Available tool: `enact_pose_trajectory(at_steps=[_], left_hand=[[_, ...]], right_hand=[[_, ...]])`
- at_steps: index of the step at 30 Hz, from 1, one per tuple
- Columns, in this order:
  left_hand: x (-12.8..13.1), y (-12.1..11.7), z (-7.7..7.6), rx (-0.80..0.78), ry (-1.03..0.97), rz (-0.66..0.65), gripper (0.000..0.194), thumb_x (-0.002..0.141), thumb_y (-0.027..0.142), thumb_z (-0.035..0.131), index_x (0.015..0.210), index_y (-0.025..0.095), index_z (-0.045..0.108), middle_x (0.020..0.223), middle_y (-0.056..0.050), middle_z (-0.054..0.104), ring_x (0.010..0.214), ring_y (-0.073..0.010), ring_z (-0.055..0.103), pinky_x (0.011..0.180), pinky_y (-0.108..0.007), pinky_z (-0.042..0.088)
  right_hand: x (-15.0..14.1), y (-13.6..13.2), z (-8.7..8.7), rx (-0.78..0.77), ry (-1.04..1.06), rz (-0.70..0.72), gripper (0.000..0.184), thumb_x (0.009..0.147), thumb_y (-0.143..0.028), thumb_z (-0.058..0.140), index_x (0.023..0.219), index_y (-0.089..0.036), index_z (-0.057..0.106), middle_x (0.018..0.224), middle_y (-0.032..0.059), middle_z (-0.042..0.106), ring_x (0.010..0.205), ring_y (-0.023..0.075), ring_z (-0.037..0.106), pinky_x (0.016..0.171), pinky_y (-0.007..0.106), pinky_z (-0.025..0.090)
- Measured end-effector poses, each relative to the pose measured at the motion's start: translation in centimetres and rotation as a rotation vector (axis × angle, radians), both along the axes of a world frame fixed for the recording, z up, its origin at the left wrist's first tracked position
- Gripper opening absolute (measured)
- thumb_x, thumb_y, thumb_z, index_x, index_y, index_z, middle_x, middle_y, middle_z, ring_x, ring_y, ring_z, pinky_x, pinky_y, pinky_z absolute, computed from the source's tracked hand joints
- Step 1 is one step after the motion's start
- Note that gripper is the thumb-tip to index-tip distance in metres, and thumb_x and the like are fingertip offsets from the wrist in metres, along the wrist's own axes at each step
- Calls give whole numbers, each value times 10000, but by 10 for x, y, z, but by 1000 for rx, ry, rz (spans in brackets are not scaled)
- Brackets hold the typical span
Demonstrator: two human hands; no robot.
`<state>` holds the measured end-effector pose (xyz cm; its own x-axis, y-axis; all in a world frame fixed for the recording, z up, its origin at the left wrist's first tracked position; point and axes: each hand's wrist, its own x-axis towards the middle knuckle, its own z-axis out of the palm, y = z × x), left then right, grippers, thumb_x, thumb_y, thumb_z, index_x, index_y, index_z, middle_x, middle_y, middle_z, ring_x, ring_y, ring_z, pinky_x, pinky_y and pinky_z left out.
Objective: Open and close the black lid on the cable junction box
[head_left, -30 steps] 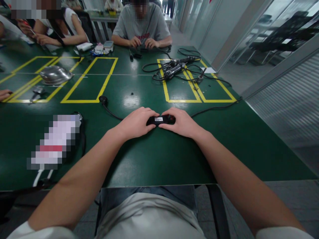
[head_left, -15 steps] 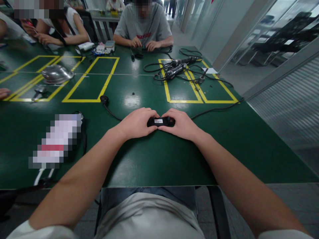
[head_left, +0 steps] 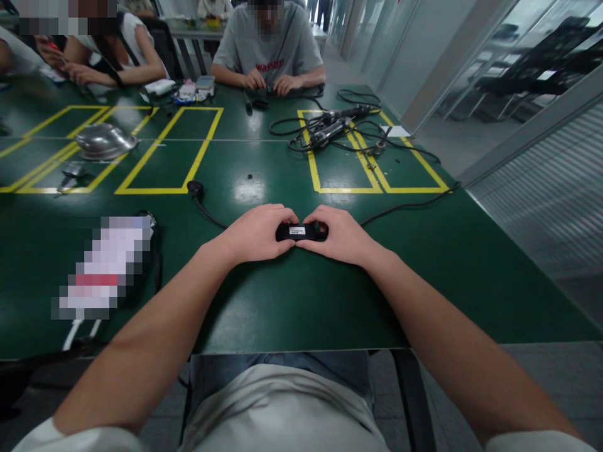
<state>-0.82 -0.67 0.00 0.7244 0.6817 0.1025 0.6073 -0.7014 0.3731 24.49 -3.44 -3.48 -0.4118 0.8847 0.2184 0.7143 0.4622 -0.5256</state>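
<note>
In front of me on the green table lies a small black oblong device (head_left: 302, 231) with a white printed label and a reddish spot near its right end. My left hand (head_left: 262, 232) is closed round its left end, thumb on the near side and fingers on the far side. Its right end is gripped the same way by my right hand (head_left: 340, 233). The fingers partly hide both ends. A black cable (head_left: 409, 206) runs off to the right from behind my right hand, and a black plug (head_left: 195, 188) on a cord sits beyond my left hand.
Left of my arm lies a pixelated pale object (head_left: 106, 263) with white strands. Farther off are a shiny metal bowl-like part (head_left: 104, 142), a small metal part (head_left: 73, 173) and tangled cabled tools (head_left: 330, 132). A person (head_left: 271, 50) sits opposite; others sit at far left.
My hands keep their grip on the device. The whole view has shifted very slightly; the table items look unmoved.
</note>
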Motion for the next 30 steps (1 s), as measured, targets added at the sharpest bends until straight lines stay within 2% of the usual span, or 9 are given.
enact_pose_trajectory(at_steps=[10, 15, 19, 23, 30], left_hand=[[0, 1, 1, -11, -33, 3, 350, 973, 336, 744, 1287, 194, 806, 1193, -122, 849, 1075, -334, 800, 1019, -486, 625], [0, 4, -3, 41, -91, 56, 405, 1024, 345, 699, 1388, 184, 776, 1315, -142, 834, 1250, -363, 761, 1171, -559, 585], [-1, 9, -11, 63, -94, 61, 437, 1058, 229, 593, 1469, 180, 733, 1452, -159, 797, 1381, -352, 720, 1269, -578, 533], [-1, 11, -16, 43, -69, 73, 443, 1070, 195, 558, 1480, 192, 727, 1478, -147, 790, 1412, -333, 717, 1282, -551, 539], [-1, 13, -16, 18, -50, 81, 440, 1061, 160, 540, 1455, 159, 735, 1436, -163, 795, 1376, -327, 740, 1259, -527, 562]], right_hand=[[0, -1, 0, 41, 2, 10, 353, 996, -524, 826, 1161, -213, 805, 1061, 98, 771, 874, 263, 677, 838, 404, 523], [0, 0, -1, 86, 31, -45, 366, 1051, -464, 734, 1320, -219, 769, 1159, 126, 789, 957, 300, 699, 905, 442, 556], [2, 3, -7, 64, 17, -75, 400, 1081, -389, 669, 1436, -218, 737, 1284, 153, 791, 1091, 346, 721, 1017, 509, 576], [2, 6, -14, 55, 13, -114, 434, 1091, -364, 658, 1502, -242, 722, 1362, 154, 794, 1199, 377, 723, 1088, 558, 576], [3, 8, -16, 60, -28, -123, 403, 1111, -338, 606, 1454, -202, 767, 1296, 167, 792, 1217, 381, 711, 1098, 558, 563]])
